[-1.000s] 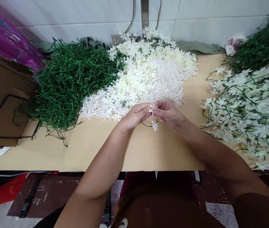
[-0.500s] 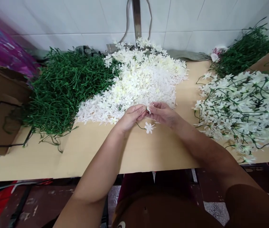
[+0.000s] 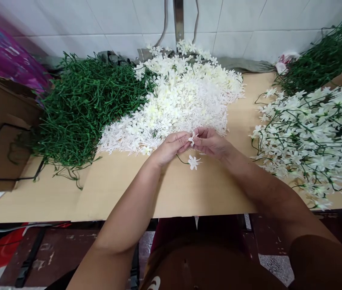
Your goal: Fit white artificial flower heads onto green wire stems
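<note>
My left hand (image 3: pixel 172 148) is closed in a pinch on a thin green artificial flower stem. One branch of the stem hangs below the fingers and ends in a white flower (image 3: pixel 193 162) just above the cardboard. At my fingertips, a second white artificial flower (image 3: pixel 191 139) is pinched by my right hand (image 3: pixel 212 143), which almost touches the left. The join between flower and stem is hidden by the fingers. Directly behind both hands spreads a heap of loose white petals and blossoms (image 3: pixel 173 100).
Green stems (image 3: pixel 89 104) are piled at the left beside a cardboard box (image 3: pixel 1 153). White flowers on stems (image 3: pixel 312 141) lie heaped at the right, with more green stems (image 3: pixel 328 60) behind. Cardboard (image 3: pixel 122 189) covers the table up to the tiled wall (image 3: pixel 234 44).
The view has shifted slightly. Both hands stay together, and the flower between the fingertips now shows more of its petals. The lower flower still hangs from the stem.
</note>
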Demonstrator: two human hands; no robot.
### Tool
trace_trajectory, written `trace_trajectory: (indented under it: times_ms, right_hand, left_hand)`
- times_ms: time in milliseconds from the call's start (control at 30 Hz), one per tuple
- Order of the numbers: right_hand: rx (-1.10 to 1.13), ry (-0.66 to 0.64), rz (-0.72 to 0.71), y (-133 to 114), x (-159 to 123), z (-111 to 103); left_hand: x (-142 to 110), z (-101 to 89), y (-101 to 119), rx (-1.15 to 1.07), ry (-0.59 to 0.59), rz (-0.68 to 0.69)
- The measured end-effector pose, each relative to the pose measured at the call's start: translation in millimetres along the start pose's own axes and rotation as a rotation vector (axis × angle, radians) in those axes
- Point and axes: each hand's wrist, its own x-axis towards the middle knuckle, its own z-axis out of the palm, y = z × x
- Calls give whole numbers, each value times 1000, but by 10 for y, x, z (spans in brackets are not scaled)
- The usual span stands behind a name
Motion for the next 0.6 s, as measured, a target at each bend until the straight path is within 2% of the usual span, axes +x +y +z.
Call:
trace_trajectory:
  times_ms: [333,467,600]
  right_hand:
    - [-215,-27,98,-102,-43,-15]
    - [-317,58,57,-81,-21,7]
    - [-299,88,-31,-122,-16,108]
  left_hand:
    - [-36,-10,-58,87,-75,-21]
    - [-30,7,-55,82,-41,-45]
    - [11,0,-87,31,66,-17]
